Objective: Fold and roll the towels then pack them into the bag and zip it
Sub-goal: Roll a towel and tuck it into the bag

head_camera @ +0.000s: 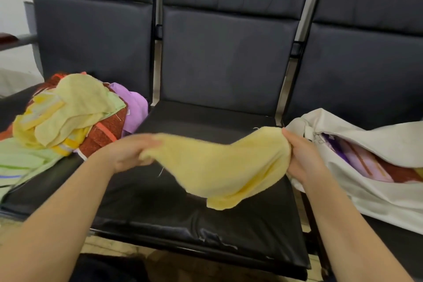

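Yellow towel (219, 167) is held at both ends. The left hand (128, 155) grip is closed round the bunched left edge; the right hand (299, 155) grip is pinched shut on the right end. The towel is slung in the air between them and sags toward the near side, just above the black middle seat (183, 208).

Risk, as judged: a crooked fold could be caused by the bunching in the left grip, and the slack could slide on the seat.

Cloth is thin, soft and frayed at the edges. The seat is glossy vinyl.

A loose pile of towels (68, 117) is noted on the left seat. A white bag (366, 142) lies on the right seat with its zip (319, 136) open and striped cloth inside.
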The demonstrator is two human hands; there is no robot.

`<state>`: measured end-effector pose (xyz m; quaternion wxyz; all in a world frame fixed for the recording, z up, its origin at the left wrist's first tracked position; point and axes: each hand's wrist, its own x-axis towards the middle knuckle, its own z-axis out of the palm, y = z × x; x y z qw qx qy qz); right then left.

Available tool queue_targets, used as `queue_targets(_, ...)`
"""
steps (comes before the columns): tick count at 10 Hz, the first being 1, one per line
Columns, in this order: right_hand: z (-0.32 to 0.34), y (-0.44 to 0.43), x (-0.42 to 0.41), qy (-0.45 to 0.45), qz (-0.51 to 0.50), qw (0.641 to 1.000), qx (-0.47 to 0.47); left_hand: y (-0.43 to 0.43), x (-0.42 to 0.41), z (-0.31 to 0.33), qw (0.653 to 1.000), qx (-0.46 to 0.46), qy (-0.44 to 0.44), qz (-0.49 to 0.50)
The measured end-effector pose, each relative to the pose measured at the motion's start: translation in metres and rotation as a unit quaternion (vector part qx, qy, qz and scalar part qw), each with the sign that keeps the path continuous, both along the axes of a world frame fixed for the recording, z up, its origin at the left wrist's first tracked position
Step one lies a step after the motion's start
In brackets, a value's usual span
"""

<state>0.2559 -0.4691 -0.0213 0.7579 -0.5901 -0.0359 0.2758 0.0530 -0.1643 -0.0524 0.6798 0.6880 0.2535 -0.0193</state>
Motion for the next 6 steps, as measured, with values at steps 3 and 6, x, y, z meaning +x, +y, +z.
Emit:
queue_targets(3,0.001,0.005,-0.011,-0.004,0.028,0.997,-0.068,-0.063,0.041,-0.056,0.982,-0.176,0.009,0.073)
queue_targets(6,-0.016,0.000,0.001,-0.156,0.119,0.928,-0.317,-0.093,0.077,-0.084,0.916,0.358,0.160,0.083)
